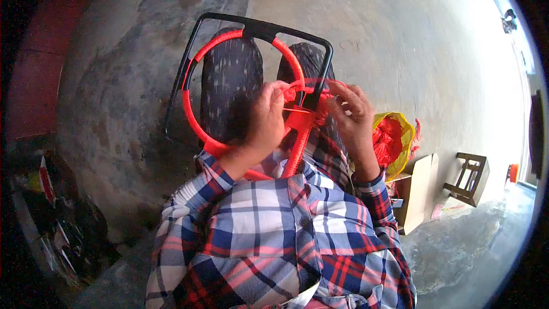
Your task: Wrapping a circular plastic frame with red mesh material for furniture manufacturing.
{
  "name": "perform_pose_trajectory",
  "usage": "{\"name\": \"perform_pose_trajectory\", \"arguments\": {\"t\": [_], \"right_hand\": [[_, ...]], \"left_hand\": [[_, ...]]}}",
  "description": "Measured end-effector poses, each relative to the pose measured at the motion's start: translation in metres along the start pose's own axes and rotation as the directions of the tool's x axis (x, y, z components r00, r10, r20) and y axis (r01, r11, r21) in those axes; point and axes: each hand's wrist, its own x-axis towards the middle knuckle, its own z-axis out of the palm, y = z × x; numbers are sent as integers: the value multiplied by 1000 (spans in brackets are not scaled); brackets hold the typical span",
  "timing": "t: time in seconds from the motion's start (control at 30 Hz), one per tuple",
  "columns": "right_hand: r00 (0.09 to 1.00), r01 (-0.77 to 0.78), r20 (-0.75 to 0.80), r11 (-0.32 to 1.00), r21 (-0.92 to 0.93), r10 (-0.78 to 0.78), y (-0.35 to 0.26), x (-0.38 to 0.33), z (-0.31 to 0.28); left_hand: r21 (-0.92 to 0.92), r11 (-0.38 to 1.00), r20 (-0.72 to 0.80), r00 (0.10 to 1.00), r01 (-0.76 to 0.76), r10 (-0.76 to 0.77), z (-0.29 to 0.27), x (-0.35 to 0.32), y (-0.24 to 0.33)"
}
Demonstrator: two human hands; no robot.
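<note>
Your left hand (267,119) and right hand (353,115) fingers pinch red cord (311,87) closed at the black frame (260,26).

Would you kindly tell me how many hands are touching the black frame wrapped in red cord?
2: the left hand grips near the frame's centre bar, the right hand just beside it pinching red cord.

— Worn on top? 
— Plaid shirt (274,234), lower centre of frame: white, blue, red checks, buttoned front, long sleeves cuffed at both wrists. 
— And below? 
— Dark speckled trousers (231,80), upper centre.
</note>
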Motion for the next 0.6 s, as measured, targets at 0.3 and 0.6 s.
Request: {"name": "perform_pose_trajectory", "arguments": {"t": [0.3, 0.6], "right_hand": [[990, -100, 132, 884, 456, 44, -2, -12, -5], [946, 277, -305, 226, 934, 104, 73, -33, -112]], "left_hand": [[-555, 807, 128, 979, 202, -157, -6, -3, 6], [-472, 767, 321, 894, 436, -311, -7, 10, -19]]}}
